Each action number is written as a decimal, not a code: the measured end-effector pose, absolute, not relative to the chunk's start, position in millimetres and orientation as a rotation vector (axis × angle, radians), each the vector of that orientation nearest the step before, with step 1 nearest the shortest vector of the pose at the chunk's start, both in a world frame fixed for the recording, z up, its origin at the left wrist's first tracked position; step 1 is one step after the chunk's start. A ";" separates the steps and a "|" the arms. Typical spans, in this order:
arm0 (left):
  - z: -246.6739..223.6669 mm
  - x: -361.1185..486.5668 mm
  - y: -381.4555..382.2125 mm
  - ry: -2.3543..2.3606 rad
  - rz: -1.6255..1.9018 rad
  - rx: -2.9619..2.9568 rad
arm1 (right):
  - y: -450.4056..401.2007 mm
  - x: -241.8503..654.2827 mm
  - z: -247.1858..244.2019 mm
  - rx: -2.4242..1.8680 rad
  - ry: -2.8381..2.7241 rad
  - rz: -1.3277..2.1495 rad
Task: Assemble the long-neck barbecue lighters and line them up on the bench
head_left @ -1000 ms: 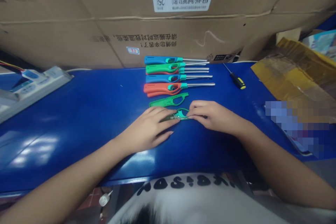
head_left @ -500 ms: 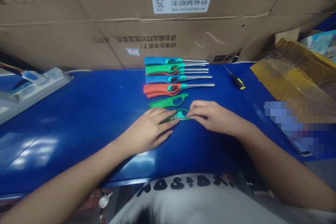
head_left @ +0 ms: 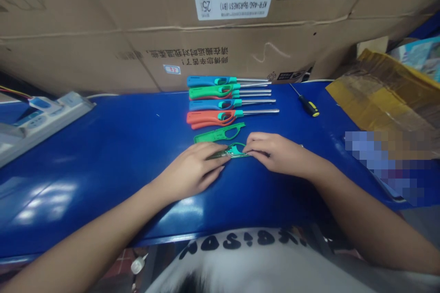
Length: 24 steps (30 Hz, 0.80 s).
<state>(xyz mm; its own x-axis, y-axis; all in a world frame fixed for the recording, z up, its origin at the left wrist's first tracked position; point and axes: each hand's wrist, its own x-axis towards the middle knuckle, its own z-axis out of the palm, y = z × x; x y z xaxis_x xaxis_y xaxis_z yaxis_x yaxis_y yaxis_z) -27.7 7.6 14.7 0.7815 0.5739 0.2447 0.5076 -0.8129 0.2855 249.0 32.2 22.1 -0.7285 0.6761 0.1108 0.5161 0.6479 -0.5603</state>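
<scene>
On the blue table top [head_left: 103, 155], my left hand [head_left: 190, 169] and my right hand [head_left: 278, 155] meet over a green plastic lighter body [head_left: 233, 150] with small parts inside it. Fingers of both hands pinch its two ends, hiding much of it. Just beyond lies a separate green lighter shell half [head_left: 220, 133]. Farther back, several long utility lighters lie side by side with metal nozzles pointing right, including a blue one [head_left: 208, 81] and an orange one [head_left: 209, 118].
A large cardboard box [head_left: 172, 23] stands along the table's far edge. A yellow-handled screwdriver [head_left: 309, 107] lies back right, beside taped cardboard [head_left: 385, 96]. A power strip [head_left: 44, 119] sits at the left edge. A pixelated patch covers the right.
My hands stay on the green lighter body with little movement. The whole view drifts slightly as my head moves.
</scene>
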 end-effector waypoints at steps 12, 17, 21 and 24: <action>22.3 -33.6 9.3 0.886 0.658 2.648 | 33.6 243.6 18.0 -1.031 -2.460 0.367; 28.5 -40.5 16.5 1.008 0.673 2.732 | 36.9 243.0 12.7 -1.269 -2.505 0.222; 29.2 -46.4 23.1 1.119 0.661 2.734 | 41.5 248.9 9.6 -1.285 -2.417 0.277; 29.6 -47.8 25.1 1.138 0.650 2.727 | 45.3 252.7 8.7 -1.278 -2.354 0.356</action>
